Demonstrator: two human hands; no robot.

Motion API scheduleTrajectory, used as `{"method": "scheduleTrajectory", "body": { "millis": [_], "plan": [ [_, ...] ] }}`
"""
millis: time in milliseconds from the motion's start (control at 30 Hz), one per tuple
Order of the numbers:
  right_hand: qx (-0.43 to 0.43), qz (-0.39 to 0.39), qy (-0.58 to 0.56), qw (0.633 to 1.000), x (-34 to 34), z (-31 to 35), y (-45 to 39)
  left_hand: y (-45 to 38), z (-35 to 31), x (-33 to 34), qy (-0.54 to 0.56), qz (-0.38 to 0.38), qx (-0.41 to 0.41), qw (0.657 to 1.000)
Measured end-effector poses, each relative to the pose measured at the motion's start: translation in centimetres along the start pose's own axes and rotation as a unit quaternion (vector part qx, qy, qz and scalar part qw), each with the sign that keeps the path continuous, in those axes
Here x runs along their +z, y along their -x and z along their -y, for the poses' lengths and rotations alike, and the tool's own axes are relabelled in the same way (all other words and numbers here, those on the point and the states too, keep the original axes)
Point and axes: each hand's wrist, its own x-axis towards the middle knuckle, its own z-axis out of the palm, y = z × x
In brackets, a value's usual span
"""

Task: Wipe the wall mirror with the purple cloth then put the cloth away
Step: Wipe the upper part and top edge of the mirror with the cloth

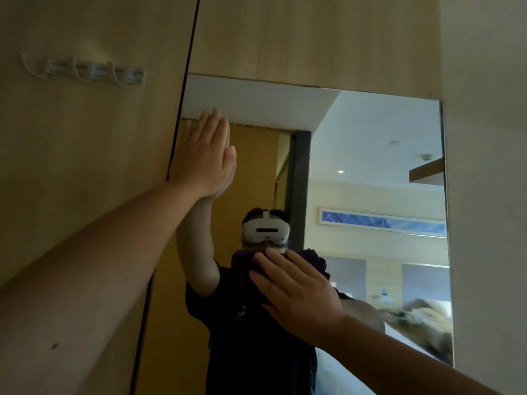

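Observation:
The wall mirror [370,155] fills the middle and right of the head view, set in a wooden wall. My left hand [202,158] lies flat, fingers together, against the mirror's upper left edge and holds nothing. My right hand [296,292] presses the purple cloth [316,262] flat against the glass at the mirror's centre, fingers spread over it. Only the cloth's upper edges show around my fingers; the rest is hidden under my palm. The mirror reflects a person in a dark shirt wearing a white headset.
A row of white wall hooks [85,69] hangs on the wooden panel [71,166] to the left of the mirror. A pale wall [490,195] borders the mirror's right side. Wooden panelling [313,38] runs above the mirror.

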Motion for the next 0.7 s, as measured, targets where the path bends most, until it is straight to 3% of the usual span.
{"method": "scheduleTrajectory", "body": {
  "millis": [233,367,500,600,700],
  "plan": [
    [-0.061,-0.032,-0.041,0.997,-0.6,-2.4,-0.5,0.4,1.0,-0.9,0.013,0.03,0.034,0.999],
    [0.075,-0.109,-0.027,0.991,-3.9,-7.8,-7.0,1.8,2.6,-1.2,0.026,0.014,0.002,1.0],
    [0.217,-0.18,-0.043,0.958,-7.7,-12.8,-15.8,2.4,3.6,-0.2,0.053,-0.001,-0.011,0.999],
    [0.239,-0.201,-0.052,0.949,-8.8,-15.3,-20.9,2.2,4.1,0.7,0.065,-0.02,-0.017,0.998],
    [0.216,-0.156,-0.007,0.964,-8.1,-17.0,-24.3,2.1,4.4,1.2,0.067,-0.031,-0.037,0.997]
  ]
}}
